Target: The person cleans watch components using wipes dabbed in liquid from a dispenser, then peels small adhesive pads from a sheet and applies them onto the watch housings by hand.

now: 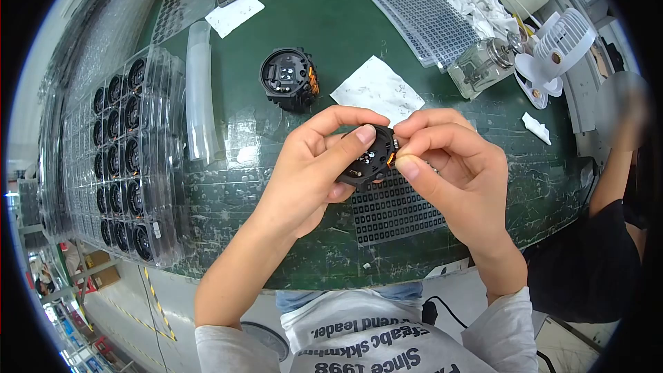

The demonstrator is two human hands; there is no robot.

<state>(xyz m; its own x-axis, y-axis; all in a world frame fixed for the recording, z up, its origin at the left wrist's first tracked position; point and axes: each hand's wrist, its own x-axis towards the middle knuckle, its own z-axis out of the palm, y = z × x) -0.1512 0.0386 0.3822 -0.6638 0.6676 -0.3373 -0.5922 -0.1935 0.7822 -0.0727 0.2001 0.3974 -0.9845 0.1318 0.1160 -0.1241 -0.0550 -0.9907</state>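
A round black watch case [360,163] is held tilted above the table, its inside with small metal contacts facing up. My left hand [312,160] is closed around its left side, thumb lying across the upper rim. At the right edge, beside a small orange part [391,159], the fingertips of my right hand [452,166] are pinched against the case. Whether a tiny piece sits between them, I cannot tell. Beneath both hands lies a sheet of small black pieces [397,217], partly covered. Farther back stands a stack of black watch cases [286,72] with orange marks on its side.
Clear plastic trays [162,186] of round black parts are stacked at left, beside a clear plastic roll [199,90]. White paper [378,88] lies behind my hands. Sheets [411,10], a glass bottle [480,69] and a white fan [563,38] occupy the right; another person's arm [615,159] shows there.
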